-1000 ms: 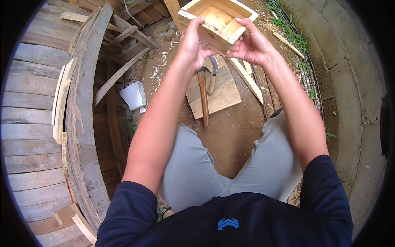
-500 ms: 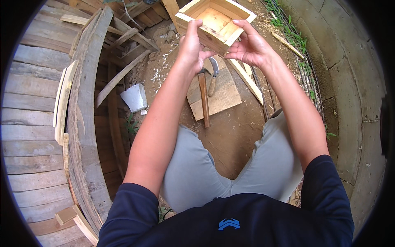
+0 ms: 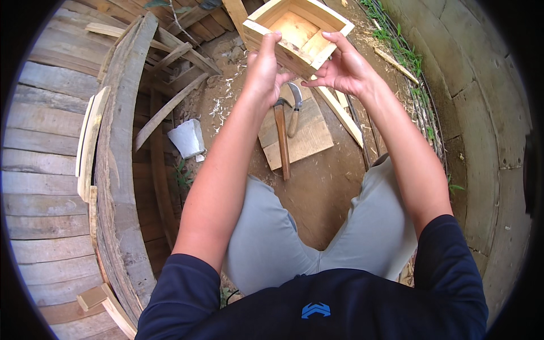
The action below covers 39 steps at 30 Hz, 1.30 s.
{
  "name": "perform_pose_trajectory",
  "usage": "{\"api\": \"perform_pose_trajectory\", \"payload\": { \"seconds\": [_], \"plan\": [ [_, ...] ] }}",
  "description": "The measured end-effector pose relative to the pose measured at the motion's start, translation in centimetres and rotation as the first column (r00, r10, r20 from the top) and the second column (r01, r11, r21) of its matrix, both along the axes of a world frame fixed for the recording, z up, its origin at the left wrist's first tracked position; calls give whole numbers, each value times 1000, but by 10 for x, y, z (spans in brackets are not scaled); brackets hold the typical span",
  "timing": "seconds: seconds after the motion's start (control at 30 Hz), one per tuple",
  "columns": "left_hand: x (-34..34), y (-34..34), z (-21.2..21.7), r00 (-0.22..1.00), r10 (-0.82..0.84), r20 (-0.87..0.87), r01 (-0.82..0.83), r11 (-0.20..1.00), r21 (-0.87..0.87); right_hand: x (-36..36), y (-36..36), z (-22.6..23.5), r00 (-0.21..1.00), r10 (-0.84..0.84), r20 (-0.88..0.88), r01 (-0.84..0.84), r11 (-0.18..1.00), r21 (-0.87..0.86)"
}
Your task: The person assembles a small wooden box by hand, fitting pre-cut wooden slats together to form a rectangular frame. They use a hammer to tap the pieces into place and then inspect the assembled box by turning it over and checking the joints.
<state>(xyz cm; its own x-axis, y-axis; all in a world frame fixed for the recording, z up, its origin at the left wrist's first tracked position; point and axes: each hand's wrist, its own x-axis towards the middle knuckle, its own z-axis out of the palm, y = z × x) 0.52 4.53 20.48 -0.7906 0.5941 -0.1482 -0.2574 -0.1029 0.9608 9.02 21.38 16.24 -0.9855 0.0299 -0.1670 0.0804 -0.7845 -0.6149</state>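
An open wooden box [image 3: 296, 52] of pale boards is held up at the far middle, its hollow side tilted toward me. My left hand [image 3: 265, 71] grips its left near corner, thumb on the rim. On the right near corner, my right hand [image 3: 344, 69] has its thumb at the rim and its fingers underneath. Below the box, a wooden board [image 3: 309, 133] lies on the ground. On that board rest a hammer [image 3: 281, 133] with a brown handle and a curved knife [image 3: 294, 116] with a wooden handle.
To the left runs a thick plank [image 3: 116, 170] beside a slatted wooden floor [image 3: 48, 187]. A pale stone block [image 3: 187, 139] sits on the dirt. Long wood strips [image 3: 340, 116] lie right of the board. A curved concrete wall [image 3: 481, 124] borders the right side.
The box and both hands have stayed nearly in place, with the box shifted very slightly down. The view has moved a little; the tools lie as before.
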Motion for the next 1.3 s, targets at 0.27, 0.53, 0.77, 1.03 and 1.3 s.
{"api": "perform_pose_trajectory", "payload": {
  "seconds": [0.27, 0.53, 0.77, 1.03, 1.3],
  "plan": [
    [-1, 1, -3, 994, 89, -62, -90, 996, -10, -1, -7, 3, 998, -40, -55, 43, 998, 42],
    [7, 5, 3, 984, 115, -133, -105, 992, 76, -1, -8, 4, 972, -38, -232, 71, 988, 139],
    [4, 4, -2, 982, 119, -145, -103, 989, 109, -1, -12, 4, 960, -45, -278, 83, 988, 127],
    [7, 4, 2, 981, 111, -158, -85, 984, 159, 1, -21, 13, 940, -147, -306, 205, 965, 165],
    [4, 3, -4, 991, 88, -100, -71, 985, 156, 1, -17, 6, 957, -51, -286, 90, 988, 124]
  ]
}}
